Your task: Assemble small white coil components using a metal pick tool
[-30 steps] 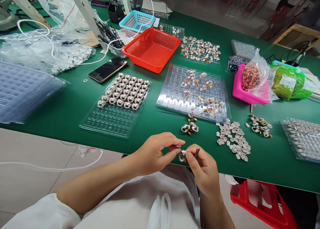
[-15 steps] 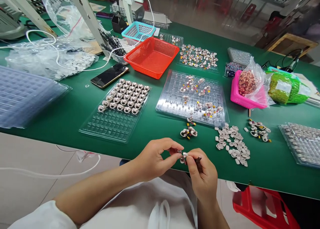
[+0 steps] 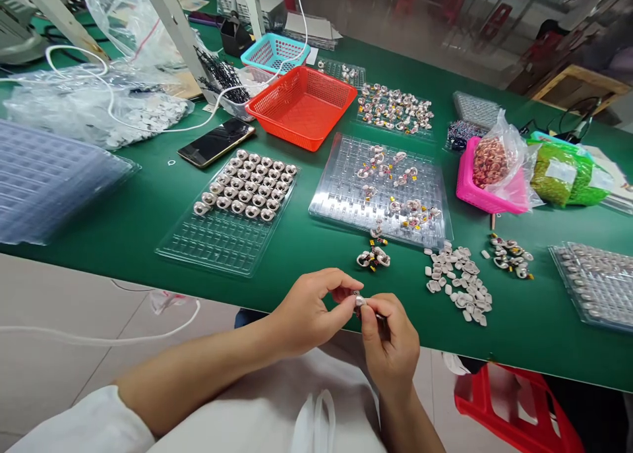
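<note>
Silvery piece sits between left hand, grip unclear, and right hand, pinching it! They've drawn closer together.

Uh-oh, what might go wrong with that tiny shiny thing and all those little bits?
The small, shiny silver piece pinched in the right hand, close to the left hand, might slip and perhaps tumble off the green table, since its front edge is near. The right hand might also bump the loose, pale grey rounded pieces nearby and scatter them, because no tray holds them.
</note>
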Demonstrator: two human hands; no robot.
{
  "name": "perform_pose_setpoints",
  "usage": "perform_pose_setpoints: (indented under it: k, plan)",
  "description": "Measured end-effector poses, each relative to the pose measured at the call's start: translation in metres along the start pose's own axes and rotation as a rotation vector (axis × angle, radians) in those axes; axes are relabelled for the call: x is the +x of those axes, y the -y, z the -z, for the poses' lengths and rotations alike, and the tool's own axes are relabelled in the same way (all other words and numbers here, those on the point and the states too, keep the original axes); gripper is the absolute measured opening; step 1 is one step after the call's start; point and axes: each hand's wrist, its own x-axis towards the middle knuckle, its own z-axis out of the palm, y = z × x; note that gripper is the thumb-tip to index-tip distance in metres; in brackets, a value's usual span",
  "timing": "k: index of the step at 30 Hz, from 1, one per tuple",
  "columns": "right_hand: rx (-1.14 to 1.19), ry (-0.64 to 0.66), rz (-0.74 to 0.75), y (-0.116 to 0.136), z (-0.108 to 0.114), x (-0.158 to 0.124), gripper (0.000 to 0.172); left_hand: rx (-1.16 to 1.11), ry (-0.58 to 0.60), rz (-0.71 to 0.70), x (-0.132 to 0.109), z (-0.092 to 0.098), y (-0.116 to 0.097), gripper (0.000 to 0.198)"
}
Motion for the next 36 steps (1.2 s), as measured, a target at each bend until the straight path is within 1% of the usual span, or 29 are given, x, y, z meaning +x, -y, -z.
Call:
perform_pose_setpoints:
  k: [5, 10, 13, 15, 18, 20, 23, 25, 29, 30, 32, 34, 36]
  plan:
    - [-0.029, -0.03, 0.005, -0.004, -0.002, -0.002, 0.011, -0.006, -0.005, -0.028, -0.002, -0.002, 0.005, 0.02]
    - [0.026, -0.043, -0.072, -0.006, -0.006, -0.003, 0.011, -0.045, 0.022, -0.142, -0.003, -0.003, 0.012, 0.027]
    - [0.083, -0.052, -0.117, -0.006, -0.008, -0.002, 0.012, -0.089, 0.019, -0.167, -0.002, -0.002, 0.015, 0.026]
    - [0.112, -0.054, -0.143, -0.006, -0.008, -0.002, 0.012, -0.133, 0.019, -0.142, -0.001, -0.001, 0.015, 0.023]
    - [0.132, -0.051, -0.154, -0.007, -0.008, -0.002, 0.011, -0.183, 0.052, -0.062, 0.0, 0.003, 0.013, 0.019]
    - [0.131, -0.056, -0.124, -0.006, -0.009, -0.002, 0.011, -0.177, 0.072, -0.019, -0.001, 0.006, 0.011, 0.018]
    - [0.098, -0.081, -0.037, -0.004, -0.012, -0.001, 0.012, -0.128, 0.084, 0.029, -0.001, 0.009, 0.009, 0.018]
    - [0.063, -0.112, 0.003, -0.004, -0.014, 0.001, 0.012, -0.099, 0.085, 0.049, 0.0, 0.01, 0.008, 0.018]
    - [0.085, -0.147, 0.01, -0.004, -0.018, 0.002, 0.009, -0.076, 0.06, 0.079, 0.0, 0.01, 0.012, 0.023]
    - [0.112, -0.145, -0.021, -0.004, -0.018, 0.002, 0.008, -0.076, 0.054, 0.088, 0.0, 0.009, 0.013, 0.024]
    - [0.207, -0.12, -0.151, -0.004, -0.017, 0.002, 0.009, -0.081, 0.042, 0.103, 0.0, 0.009, 0.017, 0.026]
    - [0.342, -0.066, -0.327, -0.004, -0.014, 0.002, 0.017, -0.085, 0.042, 0.092, 0.0, 0.01, 0.019, 0.026]
    - [0.467, -0.001, -0.453, -0.003, -0.011, 0.005, 0.023, -0.069, 0.053, 0.059, 0.002, 0.01, 0.019, 0.023]
